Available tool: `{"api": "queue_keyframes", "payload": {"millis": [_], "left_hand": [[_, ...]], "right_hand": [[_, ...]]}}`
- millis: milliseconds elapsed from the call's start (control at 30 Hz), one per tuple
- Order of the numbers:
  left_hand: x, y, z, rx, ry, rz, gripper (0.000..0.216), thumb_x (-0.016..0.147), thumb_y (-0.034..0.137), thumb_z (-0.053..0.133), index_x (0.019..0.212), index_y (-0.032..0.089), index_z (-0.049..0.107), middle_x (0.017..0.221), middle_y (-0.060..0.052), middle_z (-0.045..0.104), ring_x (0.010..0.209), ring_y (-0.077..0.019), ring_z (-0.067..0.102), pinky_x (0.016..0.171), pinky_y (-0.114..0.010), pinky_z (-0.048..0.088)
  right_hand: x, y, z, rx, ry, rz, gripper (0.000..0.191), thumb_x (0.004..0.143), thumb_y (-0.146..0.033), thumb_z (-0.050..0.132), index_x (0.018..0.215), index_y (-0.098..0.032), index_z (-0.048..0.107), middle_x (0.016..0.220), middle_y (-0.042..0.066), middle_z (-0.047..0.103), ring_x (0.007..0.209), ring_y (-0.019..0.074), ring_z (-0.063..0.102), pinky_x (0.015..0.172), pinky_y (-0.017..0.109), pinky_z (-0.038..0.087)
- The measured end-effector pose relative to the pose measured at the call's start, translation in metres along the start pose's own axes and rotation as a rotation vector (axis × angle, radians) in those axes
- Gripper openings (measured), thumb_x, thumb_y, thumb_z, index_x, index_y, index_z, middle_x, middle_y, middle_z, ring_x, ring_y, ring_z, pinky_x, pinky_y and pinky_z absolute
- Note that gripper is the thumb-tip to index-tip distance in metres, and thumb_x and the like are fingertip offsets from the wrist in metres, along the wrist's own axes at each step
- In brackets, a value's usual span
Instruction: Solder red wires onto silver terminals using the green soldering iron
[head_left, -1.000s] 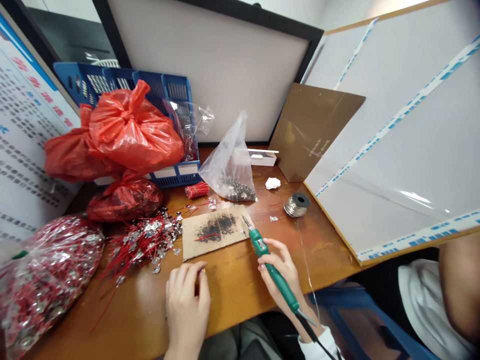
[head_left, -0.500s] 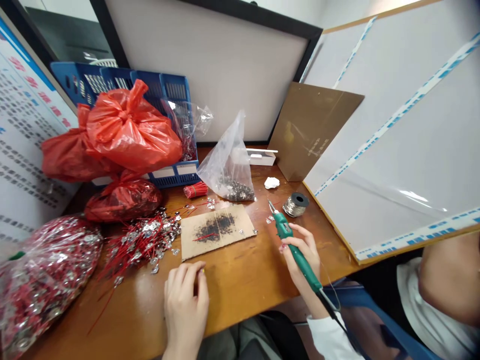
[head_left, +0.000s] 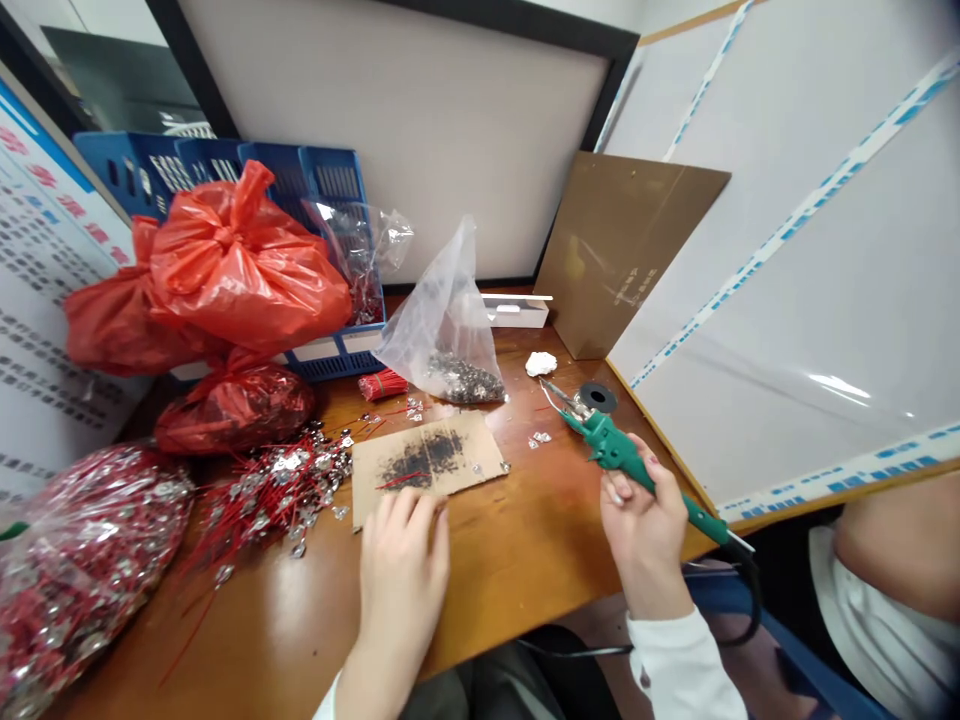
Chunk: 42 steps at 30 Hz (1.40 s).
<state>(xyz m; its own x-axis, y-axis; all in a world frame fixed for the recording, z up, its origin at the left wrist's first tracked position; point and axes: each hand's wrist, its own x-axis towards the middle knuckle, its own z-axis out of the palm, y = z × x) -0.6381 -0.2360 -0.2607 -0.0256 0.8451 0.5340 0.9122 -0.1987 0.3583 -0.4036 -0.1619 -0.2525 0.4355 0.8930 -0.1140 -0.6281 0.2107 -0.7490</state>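
Note:
My right hand (head_left: 645, 515) is wrapped round the green handle of a soldering iron (head_left: 622, 450). Its metal tip, with a thin strand of wire beside it, points up and left, near a white lump (head_left: 541, 364) and in front of a solder spool (head_left: 598, 397). My left hand (head_left: 405, 560) reaches over the front edge of a cardboard piece (head_left: 480, 445) with dark scorch marks. Its fingers are stretched forward and loosely bent, with nothing visible in them. Just beyond the fingertips lies a red wire (head_left: 405, 480) on the cardboard. Small metal tabs (head_left: 538, 439) lie to its right.
Left of the cardboard is a pile of red wires with metal tabs (head_left: 277, 490), beside a full clear bag (head_left: 90, 570). Red bags (head_left: 247, 260) rest against a blue basket (head_left: 337, 180). A clear bag of small parts (head_left: 457, 350) and a bundle of red wires (head_left: 382, 384) stand behind.
My left hand has moved forward and right onto the cardboard's front edge. My right hand has shifted right and turned the soldering iron, its tip now nearer the spool and white lump.

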Motion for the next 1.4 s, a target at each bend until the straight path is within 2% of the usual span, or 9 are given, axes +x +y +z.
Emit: {"api": "queue_keyframes", "payload": {"millis": [167, 300, 467, 667, 767, 933, 1133, 1400], "left_hand": [[0.045, 0.026, 0.034, 0.231, -0.291, -0.061, 0.018, 0.093, 0.015, 0.050, 0.083, 0.018, 0.065, 0.087, -0.006, 0.066, 0.087, -0.0258, 0.056, 0.072, -0.038, 0.039], [0.057, 0.036, 0.052, 0.376, -0.342, -0.132, 0.021, 0.093, 0.018, 0.050, 0.080, 0.016, 0.066, 0.085, -0.009, 0.065, 0.090, -0.0280, 0.057, 0.075, -0.040, 0.040], [0.059, 0.035, 0.050, 0.397, -0.383, -0.113, 0.022, 0.093, 0.015, 0.049, 0.081, 0.017, 0.067, 0.086, -0.009, 0.066, 0.090, -0.0277, 0.056, 0.075, -0.040, 0.042], [0.069, 0.016, 0.041, 0.297, -0.436, -0.072, 0.024, 0.093, 0.014, 0.049, 0.080, 0.018, 0.068, 0.089, -0.008, 0.066, 0.091, -0.0270, 0.056, 0.076, -0.039, 0.044], [0.073, 0.007, 0.037, 0.223, -0.426, -0.031, 0.022, 0.092, 0.012, 0.051, 0.082, 0.019, 0.069, 0.092, -0.008, 0.066, 0.092, -0.0262, 0.055, 0.076, -0.038, 0.044], [0.072, 0.003, 0.036, 0.165, -0.311, -0.021, 0.018, 0.091, 0.013, 0.054, 0.089, 0.020, 0.070, 0.091, -0.006, 0.065, 0.091, -0.0257, 0.055, 0.076, -0.038, 0.044], [0.069, 0.006, 0.043, 0.227, -0.342, -0.038, 0.024, 0.093, 0.017, 0.051, 0.075, 0.019, 0.067, 0.088, -0.007, 0.065, 0.089, -0.0261, 0.055, 0.072, -0.038, 0.043], [0.068, 0.001, 0.035, 0.196, -0.311, -0.074, 0.020, 0.090, 0.013, 0.056, 0.074, 0.018, 0.067, 0.088, -0.007, 0.065, 0.088, -0.0256, 0.054, 0.073, -0.037, 0.042]], "right_hand": [[0.002, 0.013, 0.007, -0.048, 0.014, -0.020, 0.026, 0.069, -0.035, 0.069, 0.089, -0.019, 0.065, 0.062, -0.005, 0.058, 0.041, 0.0052, 0.041, 0.041, 0.020, 0.032], [0.002, 0.020, 0.003, -0.066, 0.031, -0.020, 0.028, 0.068, -0.036, 0.069, 0.090, -0.019, 0.065, 0.060, -0.005, 0.059, 0.039, 0.0061, 0.044, 0.041, 0.020, 0.033], [0.001, 0.025, -0.004, -0.096, 0.006, 0.001, 0.028, 0.068, -0.036, 0.073, 0.090, -0.020, 0.065, 0.078, -0.001, 0.068, 0.040, 0.0054, 0.046, 0.041, 0.021, 0.036], [-0.003, 0.028, -0.010, -0.147, -0.061, 0.031, 0.028, 0.071, -0.037, 0.072, 0.093, -0.020, 0.067, 0.088, 0.003, 0.069, 0.041, 0.0054, 0.048, 0.039, 0.020, 0.036], [-0.004, 0.028, -0.011, -0.161, -0.093, 0.037, 0.028, 0.073, -0.038, 0.071, 0.094, -0.020, 0.068, 0.086, 0.003, 0.068, 0.041, 0.0058, 0.049, 0.038, 0.020, 0.035], [-0.005, 0.028, -0.012, -0.163, -0.098, 0.041, 0.027, 0.073, -0.038, 0.073, 0.094, -0.022, 0.069, 0.091, 0.002, 0.067, 0.042, 0.0045, 0.050, 0.042, 0.021, 0.039], [-0.005, 0.028, -0.012, -0.194, -0.117, 0.049, 0.026, 0.073, -0.038, 0.073, 0.093, -0.022, 0.070, 0.094, 0.002, 0.067, 0.042, 0.0048, 0.050, 0.043, 0.022, 0.038], [-0.004, 0.029, -0.012, -0.206, -0.109, 0.071, 0.028, 0.070, -0.039, 0.074, 0.091, -0.022, 0.070, 0.096, 0.003, 0.067, 0.040, 0.0052, 0.049, 0.042, 0.022, 0.037]]}}
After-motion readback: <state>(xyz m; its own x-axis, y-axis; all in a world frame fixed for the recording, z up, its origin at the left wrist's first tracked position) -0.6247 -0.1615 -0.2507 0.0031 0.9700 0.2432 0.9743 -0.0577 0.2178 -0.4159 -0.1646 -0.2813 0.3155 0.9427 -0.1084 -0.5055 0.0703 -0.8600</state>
